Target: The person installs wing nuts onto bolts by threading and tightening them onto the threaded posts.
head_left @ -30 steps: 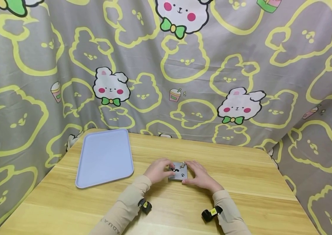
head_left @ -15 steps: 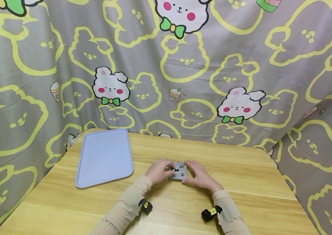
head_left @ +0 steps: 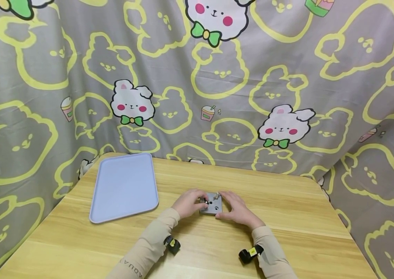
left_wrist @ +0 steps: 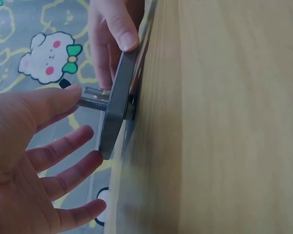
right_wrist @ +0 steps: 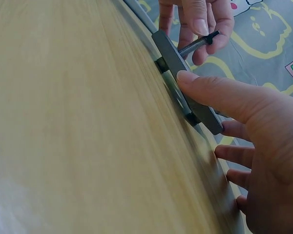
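Observation:
A small grey metal plate (head_left: 212, 209) with round holes stands slightly above the wooden table on short dark feet. My left hand (head_left: 188, 203) pinches the black-tipped end of a threaded screw (left_wrist: 93, 103) between thumb and index finger, while its other fingers spread below. That screw rises from the plate's face, leaning in the right wrist view. My right hand (head_left: 239, 209) grips the plate's right side, its thumb on the near edge and its fingers at the far side. A second small metal fitting (head_left: 217, 196) stands at the plate's far right corner, near the right fingertips.
A pale blue tray (head_left: 127, 186) lies at the table's left. Black cameras are strapped to the left wrist (head_left: 172, 245) and right wrist (head_left: 250, 254). A grey patterned curtain (head_left: 176, 143) hangs behind the wooden table (head_left: 287, 209).
The screw's black end has turned in my left fingers, and a hole beside it now shows. The plate and my right hand have stayed in place.

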A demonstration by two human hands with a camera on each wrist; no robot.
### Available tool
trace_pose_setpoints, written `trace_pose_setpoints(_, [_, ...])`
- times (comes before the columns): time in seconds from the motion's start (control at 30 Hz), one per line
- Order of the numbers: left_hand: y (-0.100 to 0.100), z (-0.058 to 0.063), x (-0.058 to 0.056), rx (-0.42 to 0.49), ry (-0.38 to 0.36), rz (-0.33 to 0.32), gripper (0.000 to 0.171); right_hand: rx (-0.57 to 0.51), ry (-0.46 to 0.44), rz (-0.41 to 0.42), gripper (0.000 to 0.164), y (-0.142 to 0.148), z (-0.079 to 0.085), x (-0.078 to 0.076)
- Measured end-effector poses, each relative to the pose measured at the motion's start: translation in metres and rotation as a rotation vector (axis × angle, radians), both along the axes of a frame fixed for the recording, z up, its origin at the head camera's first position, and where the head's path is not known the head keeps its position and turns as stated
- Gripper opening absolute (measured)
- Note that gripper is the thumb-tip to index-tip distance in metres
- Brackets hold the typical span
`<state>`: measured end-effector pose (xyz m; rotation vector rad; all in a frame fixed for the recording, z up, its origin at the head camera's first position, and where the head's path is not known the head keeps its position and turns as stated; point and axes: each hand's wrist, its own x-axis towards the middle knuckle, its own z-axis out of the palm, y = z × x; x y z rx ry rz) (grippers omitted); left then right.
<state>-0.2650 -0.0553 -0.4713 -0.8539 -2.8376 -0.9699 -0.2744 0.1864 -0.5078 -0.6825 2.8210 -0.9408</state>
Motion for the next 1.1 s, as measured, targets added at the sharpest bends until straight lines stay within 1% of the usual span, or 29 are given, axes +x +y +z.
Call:
trace_pose_setpoints(0.1, [-0.001,0.001,0.0,0.007,-0.035,0.02,0.033,-0.007,-0.005,0.004,0.091,0.0,0.001,0.001])
trace_pose_setpoints(0.2, [0.0,0.002,0.001,-0.001,-0.047,0.068,0.042,-0.015,-0.011,0.005,0.091,0.0,0.001,0.001])
trace_pose_setpoints(0.27, [0.001,0.003,0.002,-0.012,-0.039,0.113,0.044,-0.016,-0.014,0.007,0.091,0.001,0.001,0.002])
trace_pose_setpoints(0.37, [0.004,0.006,0.004,-0.031,-0.006,0.174,0.045,-0.014,-0.014,0.007,0.09,0.001,0.0,0.001])
trace_pose_setpoints(0.47, [0.006,0.008,0.009,-0.042,0.023,0.211,0.045,-0.013,-0.011,0.006,0.091,0.001,0.0,0.001])
trace_pose_setpoints(0.63, [0.01,0.008,0.014,-0.07,0.081,0.255,0.044,-0.013,-0.015,0.004,0.09,0.001,0.0,0.001])
trace_pose_setpoints(0.77, [0.014,0.008,0.017,-0.083,0.085,0.293,0.045,-0.014,-0.024,0.001,0.09,0.001,0.001,0.001])
trace_pose_setpoints(1.1, [0.019,0.008,0.018,-0.072,0.1,0.323,0.039,-0.015,-0.025,0.004,0.09,0.001,0.002,0.002])
